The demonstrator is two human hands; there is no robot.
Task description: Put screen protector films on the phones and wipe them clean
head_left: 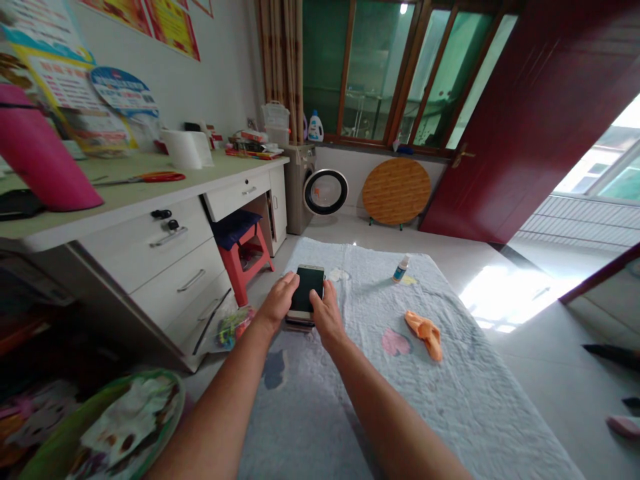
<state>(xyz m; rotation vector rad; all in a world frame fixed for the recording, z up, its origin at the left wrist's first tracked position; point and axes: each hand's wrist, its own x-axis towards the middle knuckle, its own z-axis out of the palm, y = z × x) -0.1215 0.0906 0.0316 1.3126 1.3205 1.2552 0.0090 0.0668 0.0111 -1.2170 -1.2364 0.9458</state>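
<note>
A smartphone (307, 293) with a dark screen and light edges is held between both hands over a cloth-covered surface (370, 400). My left hand (281, 299) grips its left side, and my right hand (326, 308) grips the right side with the thumb over the screen. Just below the phone, something flat and stacked shows in part; what it is cannot be made out. To the right, a small bottle (401, 269) with a blue label stands on the cloth. Nearer lies a crumpled orange cloth (425, 335).
At left is a desk (210, 180) with a pink bottle (43, 150), scissors (155, 178) and a paper roll (183, 149). A red stool (247, 260) stands beneath it. A full green basin (175, 400) sits at lower left. The washing machine door (326, 192) hangs open ahead.
</note>
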